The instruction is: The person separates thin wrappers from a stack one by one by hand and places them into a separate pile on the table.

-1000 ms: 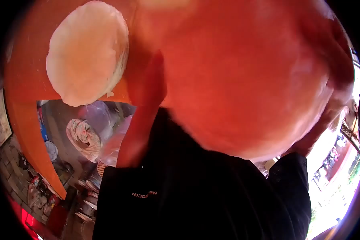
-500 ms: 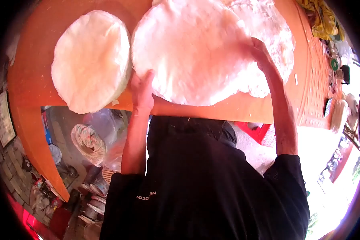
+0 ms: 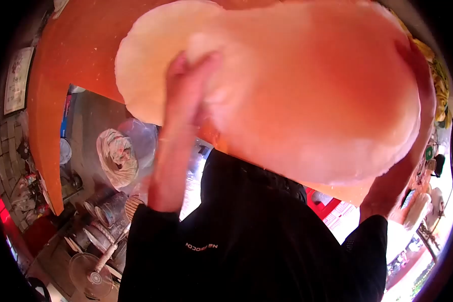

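Observation:
A large, thin round dough sheet (image 3: 317, 100) is lifted over the orange table (image 3: 80, 60) and fills the upper right of the head view. My left hand (image 3: 191, 80) pinches its left edge, where the dough bunches up. Under and beyond the right side of the sheet reaches my right hand (image 3: 412, 65); its fingers are mostly hidden behind the dough. A pale stack of round dough sheets (image 3: 146, 65) lies on the table just left of and behind my left hand, partly covered by the lifted sheet.
Below the table's left part are a bundled cloth (image 3: 117, 157) and clear plastic. A fan (image 3: 91, 276) stands at the lower left among metal items. A red plastic object (image 3: 319, 200) shows under the table edge. Yellow cloth (image 3: 440, 90) lies at the far right.
Half a second ago the sheet lay flat with both hands on it; now it is raised. The view has shifted, and the stack appears further right, overlapped by the sheet.

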A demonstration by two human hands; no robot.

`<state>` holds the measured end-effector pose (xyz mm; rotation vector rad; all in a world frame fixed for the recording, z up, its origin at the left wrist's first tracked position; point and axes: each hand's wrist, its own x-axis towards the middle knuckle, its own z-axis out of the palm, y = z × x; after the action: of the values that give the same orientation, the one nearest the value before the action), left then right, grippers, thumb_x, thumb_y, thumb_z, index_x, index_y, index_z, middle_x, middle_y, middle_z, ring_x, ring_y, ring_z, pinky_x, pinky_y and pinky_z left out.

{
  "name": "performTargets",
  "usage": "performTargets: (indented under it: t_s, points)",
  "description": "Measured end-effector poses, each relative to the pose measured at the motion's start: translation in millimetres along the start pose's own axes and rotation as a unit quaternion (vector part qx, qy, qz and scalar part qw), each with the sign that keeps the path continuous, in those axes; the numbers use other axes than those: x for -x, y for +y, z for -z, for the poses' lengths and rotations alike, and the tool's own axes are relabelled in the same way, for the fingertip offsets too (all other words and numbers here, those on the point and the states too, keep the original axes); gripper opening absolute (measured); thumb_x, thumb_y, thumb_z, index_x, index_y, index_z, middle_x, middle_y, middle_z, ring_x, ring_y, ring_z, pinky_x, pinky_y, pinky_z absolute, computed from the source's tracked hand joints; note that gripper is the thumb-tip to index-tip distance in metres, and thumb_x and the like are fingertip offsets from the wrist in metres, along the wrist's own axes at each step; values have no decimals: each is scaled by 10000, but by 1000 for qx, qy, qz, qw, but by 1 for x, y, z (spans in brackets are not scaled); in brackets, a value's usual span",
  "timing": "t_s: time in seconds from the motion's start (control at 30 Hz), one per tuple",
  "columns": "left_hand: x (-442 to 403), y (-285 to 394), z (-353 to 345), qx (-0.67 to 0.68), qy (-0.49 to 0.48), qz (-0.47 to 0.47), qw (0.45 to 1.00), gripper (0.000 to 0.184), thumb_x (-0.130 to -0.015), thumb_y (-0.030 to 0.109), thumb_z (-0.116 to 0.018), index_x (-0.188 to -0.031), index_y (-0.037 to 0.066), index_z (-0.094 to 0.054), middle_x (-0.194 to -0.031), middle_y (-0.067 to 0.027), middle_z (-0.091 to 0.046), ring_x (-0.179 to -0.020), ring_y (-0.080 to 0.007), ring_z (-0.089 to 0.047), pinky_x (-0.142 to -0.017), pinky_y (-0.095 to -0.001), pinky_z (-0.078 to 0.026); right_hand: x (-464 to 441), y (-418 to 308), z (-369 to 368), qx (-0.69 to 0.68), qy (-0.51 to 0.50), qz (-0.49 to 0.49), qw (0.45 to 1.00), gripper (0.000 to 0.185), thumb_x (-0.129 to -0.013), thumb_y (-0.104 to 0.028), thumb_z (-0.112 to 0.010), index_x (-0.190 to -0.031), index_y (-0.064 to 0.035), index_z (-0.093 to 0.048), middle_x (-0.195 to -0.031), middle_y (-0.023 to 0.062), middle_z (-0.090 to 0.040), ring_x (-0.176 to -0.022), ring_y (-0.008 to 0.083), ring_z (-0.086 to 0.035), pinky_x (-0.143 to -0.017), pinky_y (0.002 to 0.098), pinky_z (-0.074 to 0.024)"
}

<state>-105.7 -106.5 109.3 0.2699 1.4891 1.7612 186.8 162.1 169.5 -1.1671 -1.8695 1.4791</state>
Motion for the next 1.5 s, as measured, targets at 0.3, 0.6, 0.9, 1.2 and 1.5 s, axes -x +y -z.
performTargets:
  t_s: [0.3, 0.6, 0.9, 1.2, 1.5]
  points:
    - [-40, 47, 204, 12, 81, -47, 995, 434, -839, 93, -654, -1235, -37, -532, -1172, -152, -610, -1053, -257, -611, -920, -385, -491, -119, 56, -203, -181, -179, 140, 957, 299, -939, -184, -499, -1120, 5, -645, -1081, 83, -663, -999, 185, -602, -936, 314, -443]
    - [-73, -12, 282, -32, 144, -1, 989, 432, -851, 60, -622, -1249, -59, -504, -1208, -161, -588, -1094, -277, -589, -923, -384, -488, -71, 92, -286, -134, -211, -92, 964, 143, -768, -162, -685, -775, -39, -613, -672, -35, -508, -576, 81, -466, -519, 243, -386]
    - [-84, 71, 271, -16, 58, 25, 998, 417, -902, 96, -543, -1295, -28, -476, -1276, -169, -559, -1165, -304, -553, -966, -416, -476, -114, -19, -289, -109, -226, 249, 935, 169, -824, -129, -622, -926, 2, -654, -807, 51, -669, -700, 149, -601, -613, 353, -487]
    - [-90, -8, 302, -84, 198, -4, 977, 416, -841, 46, -610, -1236, -59, -529, -1214, -154, -597, -1089, -258, -597, -939, -375, -487, -77, 115, -314, -175, -193, -85, 962, 192, -780, -124, -713, -910, 2, -651, -782, 18, -646, -718, 117, -622, -648, 269, -505]
    - [-88, -18, 302, -51, 174, 3, 983, 481, -851, 43, -596, -1304, -51, -468, -1266, -165, -566, -1134, -262, -574, -983, -374, -457, -27, 46, -282, 83, -18, 39, 996, 430, -791, -225, -734, -1078, 58, -583, -837, 82, -634, -728, 131, -621, -660, 256, -498]
